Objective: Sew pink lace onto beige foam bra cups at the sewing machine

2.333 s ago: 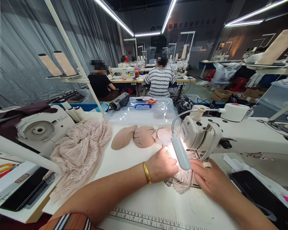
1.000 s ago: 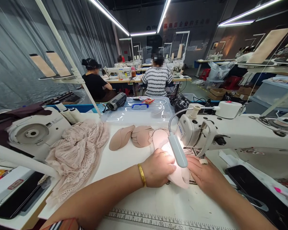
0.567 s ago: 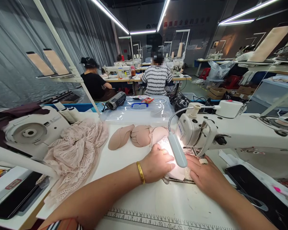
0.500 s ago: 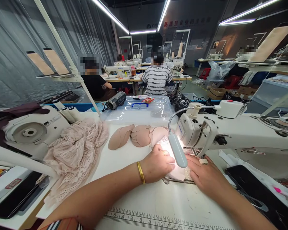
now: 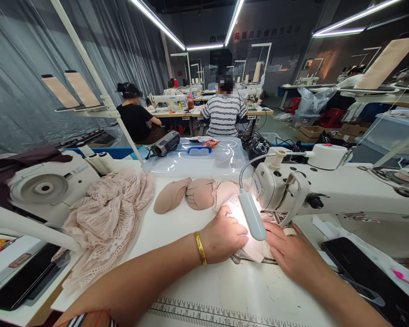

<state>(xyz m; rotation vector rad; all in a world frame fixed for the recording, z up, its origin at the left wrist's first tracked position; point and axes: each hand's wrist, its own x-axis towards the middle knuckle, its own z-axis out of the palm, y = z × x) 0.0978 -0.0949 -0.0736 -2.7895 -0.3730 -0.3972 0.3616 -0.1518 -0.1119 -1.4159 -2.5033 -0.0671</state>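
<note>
My left hand (image 5: 225, 236), with a gold bangle at the wrist, has its fingers curled onto a pale pink fabric piece (image 5: 254, 251) beside the sewing machine's needle area. My right hand (image 5: 289, 250) lies flat with fingers stretched out at the fabric's right edge, beneath the head of the white sewing machine (image 5: 264, 186). A grey lamp (image 5: 252, 215) on a bent neck shines on the cloth and hides part of it between my hands. The needle itself is hard to make out. Beige cup-shaped pads (image 5: 200, 194) lie beyond my left hand.
A heap of pink lace fabric (image 5: 105, 213) is on the left. Behind the pads stands a clear plastic box (image 5: 170, 165). A ruler strip (image 5: 204, 313) runs along the front edge. A black phone (image 5: 364, 268) lies at right. Two people sit at machines ahead.
The pink fabric has shifted slightly between my hands, its lower corner now hanging a little nearer to me. Both hands stay almost in place. The view has tilted very slightly.
</note>
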